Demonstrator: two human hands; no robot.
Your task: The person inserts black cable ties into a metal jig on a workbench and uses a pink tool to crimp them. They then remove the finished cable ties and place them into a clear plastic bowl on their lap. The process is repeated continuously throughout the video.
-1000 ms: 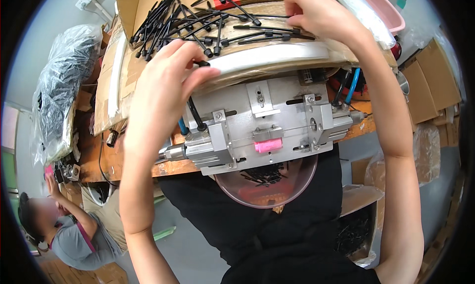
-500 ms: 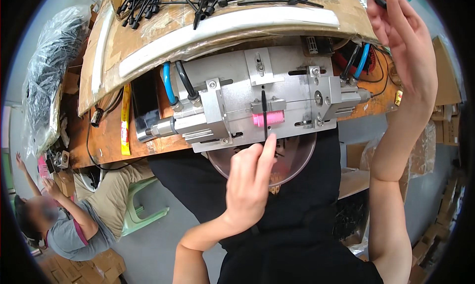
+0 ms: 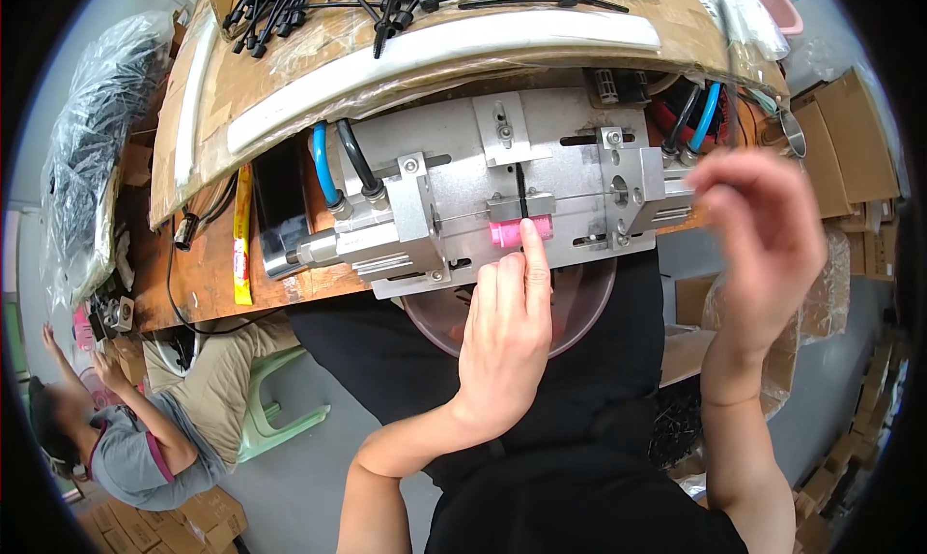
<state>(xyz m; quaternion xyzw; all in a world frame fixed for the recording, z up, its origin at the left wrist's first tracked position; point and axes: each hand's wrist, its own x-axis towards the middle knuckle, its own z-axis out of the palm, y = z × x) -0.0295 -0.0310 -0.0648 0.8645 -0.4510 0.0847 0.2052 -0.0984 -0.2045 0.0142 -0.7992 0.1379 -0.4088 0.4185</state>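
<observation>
My left hand [image 3: 507, 346] reaches up from below with its index finger stretched out and the other fingers loosely bent. That fingertip presses on a thin black rod [image 3: 522, 189] where it crosses a pink block [image 3: 504, 233] in the middle of a metal clamping fixture [image 3: 473, 158]. A small metal block [image 3: 503, 207] sits just behind the pink one. To the right of the fixture, my right hand [image 3: 763, 235] is smeared by motion. A blurred dark rod [image 3: 731, 81] rises from its fingers, which seem closed around it.
Several black rods with fittings [image 3: 386, 13] lie on a cardboard sheet [image 3: 319, 81] behind the fixture. A clear bowl [image 3: 584, 312] is below its front edge. Blue hoses [image 3: 322, 163] rise at both sides. Another person [image 3: 145, 448] sits at the far left.
My left index finger has moved forward onto the rod over the pink block, and the rod's visible near end is now under it. My right hand has come down from the upper right toward the fixture.
</observation>
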